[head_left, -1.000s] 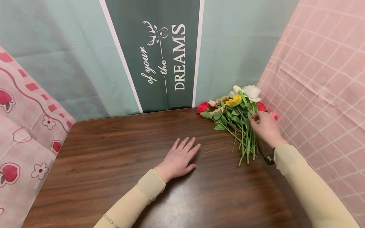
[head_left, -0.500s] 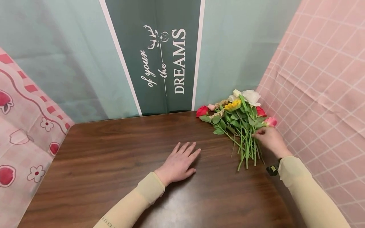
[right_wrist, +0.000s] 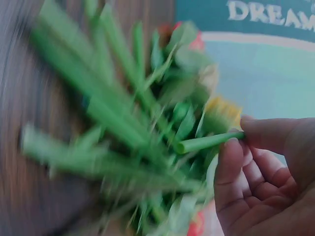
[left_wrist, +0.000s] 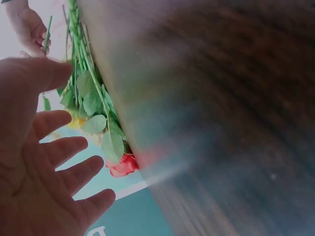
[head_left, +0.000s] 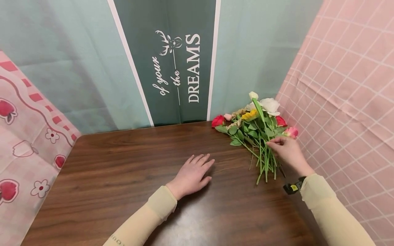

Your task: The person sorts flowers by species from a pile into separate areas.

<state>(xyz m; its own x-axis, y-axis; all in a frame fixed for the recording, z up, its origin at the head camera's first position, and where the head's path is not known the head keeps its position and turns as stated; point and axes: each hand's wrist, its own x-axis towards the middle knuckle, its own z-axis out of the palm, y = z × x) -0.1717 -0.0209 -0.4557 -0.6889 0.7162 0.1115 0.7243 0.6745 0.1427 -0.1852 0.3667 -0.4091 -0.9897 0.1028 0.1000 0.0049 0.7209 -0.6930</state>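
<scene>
My right hand (head_left: pixel 290 152) pinches the green stem of a white tulip (head_left: pixel 253 96) between thumb and fingers. In the right wrist view the cut end of that stem (right_wrist: pixel 204 143) sticks out from the fingertips. The tulip's long leaf stands over a heap of artificial flowers: a yellow sunflower (head_left: pixel 249 115), a large white bloom (head_left: pixel 270 106), a red rose (head_left: pixel 218 121) and a pink flower (head_left: pixel 291 132). Their stems (head_left: pixel 261 167) point toward me. My left hand (head_left: pixel 191 175) is at the middle of the table, fingers spread and holding nothing.
The brown wooden table (head_left: pixel 123 177) meets a green curtain (head_left: pixel 246 51) with printed words at the back. A pink checked cloth (head_left: pixel 347 95) hangs close along the right side, and a strawberry-patterned cloth (head_left: pixel 34 143) hangs at the left.
My right hand came down and then left over the heap, pinching the tulip stem. The tulip's head has risen a little above the other flowers. My left hand has barely moved.
</scene>
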